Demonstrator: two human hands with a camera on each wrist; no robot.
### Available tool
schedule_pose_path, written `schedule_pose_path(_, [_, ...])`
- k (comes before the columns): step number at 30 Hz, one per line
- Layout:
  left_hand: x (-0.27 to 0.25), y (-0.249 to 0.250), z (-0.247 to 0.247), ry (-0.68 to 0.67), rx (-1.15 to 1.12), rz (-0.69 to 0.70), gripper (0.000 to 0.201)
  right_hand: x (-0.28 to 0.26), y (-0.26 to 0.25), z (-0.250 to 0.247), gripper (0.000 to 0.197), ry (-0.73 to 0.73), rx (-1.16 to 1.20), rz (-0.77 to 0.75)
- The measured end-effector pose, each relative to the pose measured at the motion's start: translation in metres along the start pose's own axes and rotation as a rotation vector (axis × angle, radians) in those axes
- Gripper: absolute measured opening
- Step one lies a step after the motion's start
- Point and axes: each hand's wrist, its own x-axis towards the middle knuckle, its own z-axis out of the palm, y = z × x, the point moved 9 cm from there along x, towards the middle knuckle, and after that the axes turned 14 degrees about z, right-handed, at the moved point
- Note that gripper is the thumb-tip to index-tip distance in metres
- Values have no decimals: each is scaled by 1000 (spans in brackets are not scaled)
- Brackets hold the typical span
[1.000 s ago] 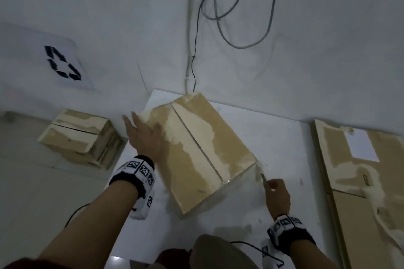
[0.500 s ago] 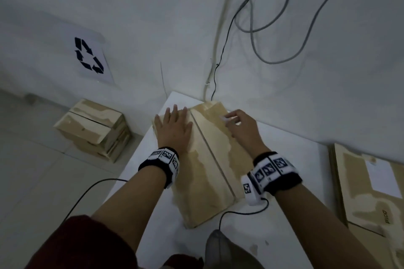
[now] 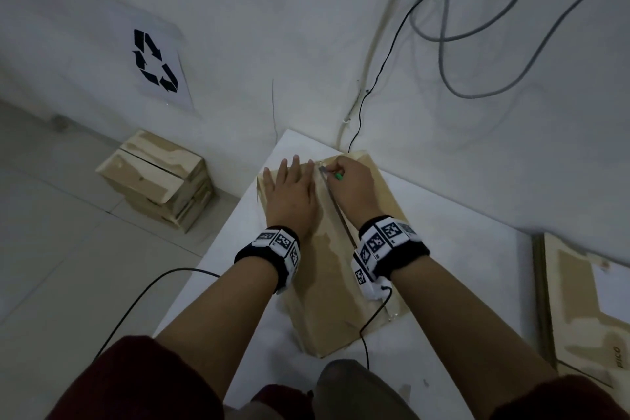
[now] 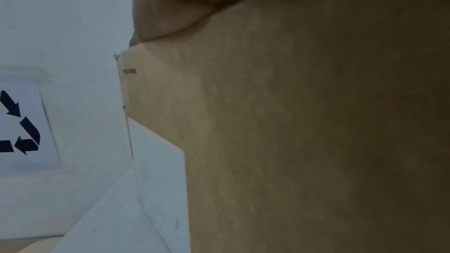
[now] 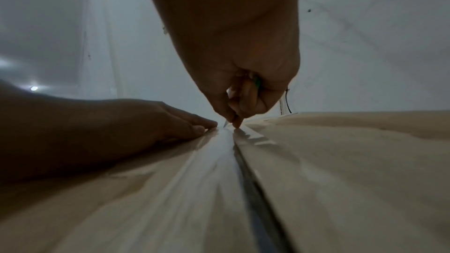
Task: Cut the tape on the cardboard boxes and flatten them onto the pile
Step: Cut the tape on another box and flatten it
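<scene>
We see the box point(image 3: 327, 259) lying on the white worktop point(image 3: 450, 249), its far end near the wall. Our left hand point(image 3: 289, 194) lies flat on the box's left flap, fingers straight, just beside the taped seam. Our right hand point(image 3: 351, 186) pinches a small green-handled cutter point(image 3: 332, 175), its blade tip touching the glossy tape point(image 5: 219, 153) at the seam's far end. To the right on the worktop lies the pile point(image 3: 586, 310) of flattened cardboard. A second box point(image 3: 156, 177) sits on the floor by the wall, under a recycling sign point(image 3: 156, 61).
</scene>
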Motion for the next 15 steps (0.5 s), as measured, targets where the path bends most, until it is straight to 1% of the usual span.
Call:
schedule_pose_path(5, [1, 0, 2, -24, -3, -8, 49, -16, -15, 8, 14, 43, -257, -92])
schedule_pose_path(8, [0, 1, -2, -4, -24, -15, 49, -20, -17, 13, 18, 28, -295, -48])
schedule_pose_path(11, [1, 1, -1, -25, -7, -19, 49, -19, -23, 12, 23, 1, -299, 14])
schedule_pose_path(15, [2, 1, 0, -34, 23, -15, 50, -26, -20, 4, 21, -44, -370, 19])
